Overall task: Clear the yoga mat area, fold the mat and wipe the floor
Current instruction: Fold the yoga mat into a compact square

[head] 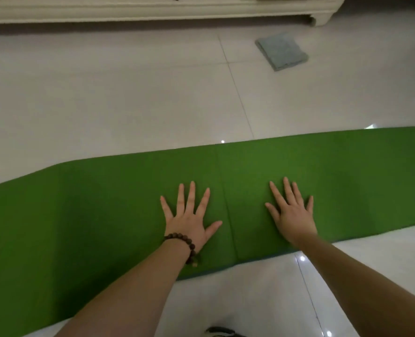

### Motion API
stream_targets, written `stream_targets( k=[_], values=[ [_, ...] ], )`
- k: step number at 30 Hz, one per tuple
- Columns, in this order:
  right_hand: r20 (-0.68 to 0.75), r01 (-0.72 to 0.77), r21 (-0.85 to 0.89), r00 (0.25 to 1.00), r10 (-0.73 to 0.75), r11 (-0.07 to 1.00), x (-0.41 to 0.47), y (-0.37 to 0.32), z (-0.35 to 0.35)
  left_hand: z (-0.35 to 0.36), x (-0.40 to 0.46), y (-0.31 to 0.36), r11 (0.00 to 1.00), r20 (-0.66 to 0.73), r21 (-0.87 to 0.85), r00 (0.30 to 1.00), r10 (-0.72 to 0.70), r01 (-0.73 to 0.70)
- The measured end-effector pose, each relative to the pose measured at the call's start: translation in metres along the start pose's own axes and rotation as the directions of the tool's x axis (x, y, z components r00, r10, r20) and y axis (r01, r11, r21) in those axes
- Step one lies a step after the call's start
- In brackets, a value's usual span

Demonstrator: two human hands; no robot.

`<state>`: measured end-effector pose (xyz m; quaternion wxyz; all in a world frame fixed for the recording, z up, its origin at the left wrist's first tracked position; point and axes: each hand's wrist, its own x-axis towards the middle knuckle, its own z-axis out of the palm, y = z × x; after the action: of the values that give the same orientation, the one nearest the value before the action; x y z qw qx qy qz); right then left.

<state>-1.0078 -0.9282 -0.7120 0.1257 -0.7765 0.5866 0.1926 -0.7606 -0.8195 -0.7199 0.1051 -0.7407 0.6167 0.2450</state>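
A green yoga mat (104, 203) lies flat across the white tiled floor, running from the lower left to the right edge, with fold creases showing in it. My left hand (189, 220), with a dark bead bracelet on its wrist, presses flat on the mat with fingers spread. My right hand (291, 212) also rests flat on the mat, a little to the right of a crease, fingers straight. A folded grey cloth (282, 51) lies on the tiles beyond the mat, at the upper right.
A cream cabinet base (153, 10) runs along the far wall, with one foot at the upper right. Glossy white floor tiles (104, 93) lie between mat and cabinet. A dark object (222, 332) shows at the bottom edge.
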Motion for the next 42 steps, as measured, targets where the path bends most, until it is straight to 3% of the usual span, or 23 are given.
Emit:
stream_targets(
  k=[4, 6, 8, 10, 13, 15, 17, 19, 22, 24, 26, 28, 29, 30, 33, 35, 37, 40, 42],
  values=[
    [0.038, -0.352, 0.171, 0.936, 0.351, 0.920, -0.038, 0.051, 0.020, 0.005, 0.006, 0.004, 0.995, 0.014, 0.084, 0.999, -0.046, 0.045],
    [0.067, -0.547, 0.343, 0.825, 0.562, 0.763, -0.047, 0.062, 0.022, 0.004, 0.004, 0.009, 0.995, 0.009, 0.083, 0.999, -0.053, 0.052],
    [0.096, -0.618, 0.605, 0.682, 0.725, 0.501, -0.052, 0.073, 0.022, 0.005, -0.002, 0.020, 0.998, 0.026, 0.066, 0.999, -0.028, 0.026],
    [0.124, -0.471, 0.859, 0.571, 0.812, 0.200, -0.053, 0.082, 0.020, 0.011, -0.014, 0.031, 0.994, 0.067, 0.099, 0.997, 0.044, -0.051],
    [0.259, -0.248, 0.957, 0.482, 0.837, -0.154, -0.054, 0.092, 0.008, 0.022, -0.032, 0.045, 0.976, 0.135, 0.166, 0.984, 0.117, -0.139],
    [0.383, -0.201, 0.924, 0.517, 0.766, -0.326, -0.051, 0.098, 0.000, 0.025, -0.037, 0.048, 0.968, 0.162, 0.201, 0.980, 0.118, -0.149],
    [0.369, -0.092, 0.915, 0.589, 0.719, -0.394, -0.044, 0.101, -0.012, 0.024, -0.038, 0.049, 0.967, 0.168, 0.211, 0.980, 0.110, -0.145],
    [0.207, 0.035, 0.957, 0.617, 0.760, -0.289, -0.034, 0.103, -0.028, 0.021, -0.038, 0.051, 0.969, 0.153, 0.204, 0.982, 0.111, -0.142],
    [-0.111, 0.135, 0.991, 0.682, 0.723, 0.024, -0.034, 0.102, -0.059, 0.023, -0.039, 0.055, 0.977, 0.104, 0.168, 0.988, 0.117, -0.134],
    [-0.230, 0.141, 0.973, 0.712, 0.663, 0.185, -0.035, 0.103, -0.065, 0.026, -0.041, 0.056, 0.980, 0.087, 0.154, 0.990, 0.111, -0.123],
    [-0.132, 0.016, 0.985, 0.711, 0.691, 0.172, -0.036, 0.109, -0.054, 0.027, -0.043, 0.057, 0.980, 0.100, 0.163, 0.990, 0.101, -0.117],
    [0.171, -0.274, 0.960, 0.728, 0.664, 0.053, -0.040, 0.113, -0.036, 0.029, -0.042, 0.058, 0.979, 0.113, 0.168, 0.989, 0.094, -0.112],
    [0.278, -0.417, 0.905, 0.727, 0.627, 0.082, -0.042, 0.113, -0.030, 0.028, -0.042, 0.058, 0.979, 0.117, 0.169, 0.989, 0.095, -0.114],
    [0.300, -0.501, 0.848, 0.723, 0.623, 0.174, -0.044, 0.112, -0.025, 0.027, -0.042, 0.058, 0.978, 0.123, 0.167, 0.987, 0.102, -0.122],
    [0.110, -0.550, 0.636, 0.759, 0.642, 0.541, -0.049, 0.104, -0.014, 0.025, -0.042, 0.052, 0.980, 0.141, 0.129, 0.981, 0.135, -0.154],
    [0.014, -0.525, 0.441, 0.815, 0.580, 0.728, -0.057, 0.085, -0.008, 0.022, -0.043, 0.043, 0.978, 0.132, 0.105, 0.977, 0.166, -0.180],
    [-0.068, -0.433, 0.309, 0.878, 0.474, 0.847, -0.060, 0.061, -0.001, 0.020, -0.048, 0.029, 0.979, 0.088, 0.091, 0.981, 0.173, -0.181],
    [-0.153, -0.149, 0.164, 0.973, 0.174, 0.975, -0.058, 0.005, 0.001, 0.017, -0.068, -0.007, 0.992, 0.053, 0.106, 0.997, 0.060, -0.066],
    [-0.142, 0.090, 0.078, 0.987, -0.078, 0.993, -0.058, -0.044, 0.001, 0.016, -0.090, -0.045, 0.988, 0.051, 0.151, 0.998, -0.044, 0.036]
  ],
)
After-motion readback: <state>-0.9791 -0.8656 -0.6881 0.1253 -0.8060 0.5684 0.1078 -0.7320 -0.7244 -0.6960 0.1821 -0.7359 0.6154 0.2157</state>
